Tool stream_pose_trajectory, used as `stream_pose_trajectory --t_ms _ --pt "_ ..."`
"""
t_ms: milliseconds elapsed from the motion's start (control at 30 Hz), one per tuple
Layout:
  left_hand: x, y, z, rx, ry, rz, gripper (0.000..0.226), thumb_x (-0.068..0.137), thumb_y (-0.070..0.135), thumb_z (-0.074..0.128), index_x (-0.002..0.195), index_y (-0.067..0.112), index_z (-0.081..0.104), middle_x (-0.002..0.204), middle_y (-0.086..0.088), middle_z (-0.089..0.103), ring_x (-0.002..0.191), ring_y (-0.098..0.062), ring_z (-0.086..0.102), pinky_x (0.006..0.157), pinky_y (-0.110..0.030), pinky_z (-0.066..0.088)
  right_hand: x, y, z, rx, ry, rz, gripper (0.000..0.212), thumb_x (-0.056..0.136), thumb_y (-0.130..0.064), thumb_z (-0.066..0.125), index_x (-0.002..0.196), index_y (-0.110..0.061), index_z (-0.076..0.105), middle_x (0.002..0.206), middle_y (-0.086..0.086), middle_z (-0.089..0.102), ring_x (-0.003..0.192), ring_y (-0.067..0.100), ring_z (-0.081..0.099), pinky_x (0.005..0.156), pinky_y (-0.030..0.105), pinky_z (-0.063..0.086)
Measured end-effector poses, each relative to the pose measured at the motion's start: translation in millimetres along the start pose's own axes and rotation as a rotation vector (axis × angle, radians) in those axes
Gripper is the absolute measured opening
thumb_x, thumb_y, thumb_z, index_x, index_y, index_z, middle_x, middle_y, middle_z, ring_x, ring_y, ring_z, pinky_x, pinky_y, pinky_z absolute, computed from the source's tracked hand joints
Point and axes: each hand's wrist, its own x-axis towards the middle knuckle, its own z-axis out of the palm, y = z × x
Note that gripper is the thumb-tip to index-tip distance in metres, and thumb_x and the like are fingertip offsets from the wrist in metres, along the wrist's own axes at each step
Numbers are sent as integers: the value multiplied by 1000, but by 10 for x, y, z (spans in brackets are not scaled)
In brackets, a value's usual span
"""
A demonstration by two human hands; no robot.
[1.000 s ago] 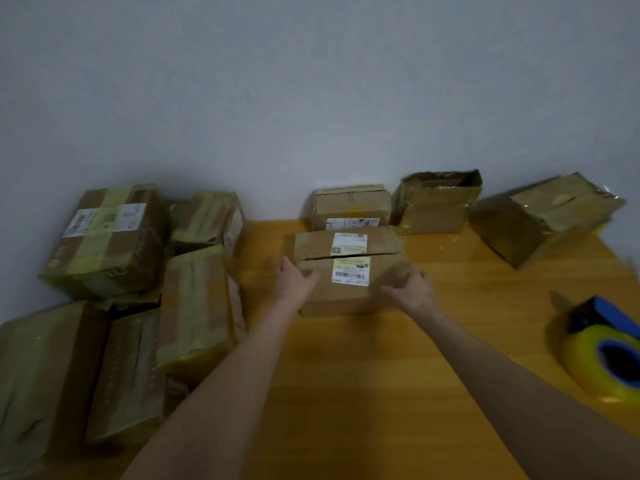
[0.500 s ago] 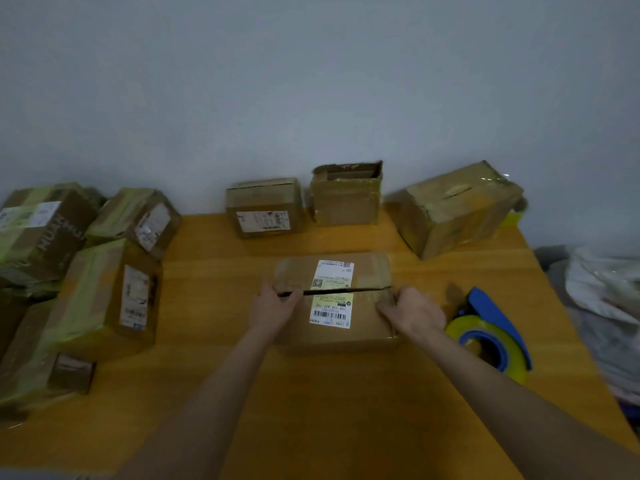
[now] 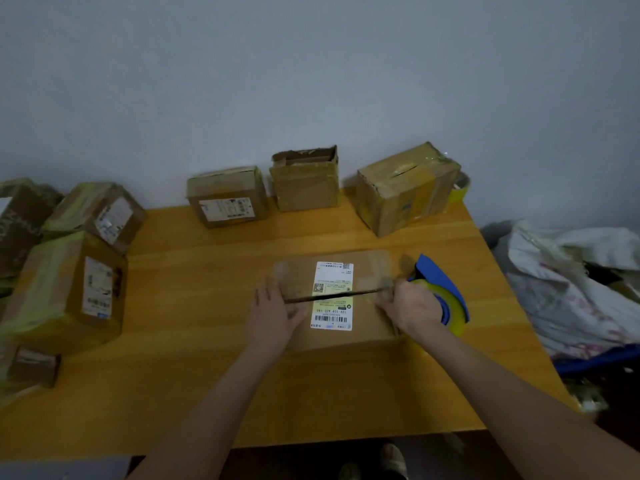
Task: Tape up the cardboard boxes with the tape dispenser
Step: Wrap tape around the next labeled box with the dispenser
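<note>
— Since the table [image 3: 207, 393] is half covered, how far along are you?
— Left stack [image 3: 69, 289] looks taped. Three boxes [image 3: 304, 188] at the wall wait, I think. My box [image 3: 370, 327], mid-table, gapes at its seam [image 3: 332, 296].
— Dispenser [image 3: 448, 299]?
— Just right of the box, near the table's edge. Left hand [image 3: 273, 313] and right hand [image 3: 412, 306] press flat on its flaps, gripping nothing. Near side's free.

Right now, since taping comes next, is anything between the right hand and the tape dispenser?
Nothing visible. The tape dispenser sits directly beside the right hand, which rests on the cardboard box's right edge.
</note>
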Motion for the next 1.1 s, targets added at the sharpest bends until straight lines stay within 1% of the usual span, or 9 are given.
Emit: stream_pose_trajectory --t_ms 133,267,333,467,567,700,833,967,1100 --pt "47 140 -5 261 -148 332 111 80 72 52 150 22 -17 155 4 -25 146 -22 -17 119 -46 -1 54 46 -36 -70 -2 -46 48 93 -53 54 115 -11 52 103 8 64 93 28 64 62 33 45" --pt "106 213 71 295 -269 312 125 65 81 58 154 22 -8 160 5 -15 148 -19 -11 120 -48 -2 205 413 -220 -38 77 13 61 89 -59 56 129 -14 44 128 10 49 117 30 51 84 38 47" --pt "138 233 50 324 -285 293 123 65 78 62 154 22 -4 161 5 -11 148 -18 -9 120 -47 0 338 670 -286 -73 -17 90 68 86 -56 63 134 -13 39 131 12 46 119 31 49 89 38 47" --pt "130 299 45 330 -263 254 115 68 70 67 154 25 5 161 8 -3 148 -16 -4 121 -43 3 481 924 -254 10 -259 143 54 87 -47 68 124 -14 48 88 3 60 71 17 62 53 29 47" --pt "122 319 42 316 -250 225 110 70 66 68 154 28 8 161 10 -1 148 -16 -3 120 -41 4 577 1007 -228 60 -271 136 41 88 -42 68 116 -16 53 74 0 58 58 15 55 47 26 42" --pt "122 319 50 301 -227 200 105 70 67 67 152 34 12 161 9 -2 148 -17 -5 120 -47 2 627 1007 -310 117 -242 162 34 84 -41 72 84 -14 52 64 0 50 54 16 49 47 29 36" --pt "94 260 73 229 -201 114 100 65 69 70 148 47 18 160 8 -11 147 -23 -11 112 -64 3 661 911 -451 214 -180 131 49 81 -33 75 106 -12 39 85 7 56 64 20 57 51 35 47" --pt "91 225 82 145 -236 112 98 65 66 73 146 49 20 160 9 -14 146 -26 -16 113 -64 15 669 865 -473 299 -241 26 85 72 -27 80 141 -20 30 127 10 45 101 29 57 71 39 51" --pt "99 206 88 141 -231 134 97 66 67 70 147 48 20 160 8 -9 147 -27 -13 113 -60 18 618 846 -501 663 -394 1 69 76 -22 80 135 -20 44 115 1 56 96 21 58 77 35 49"
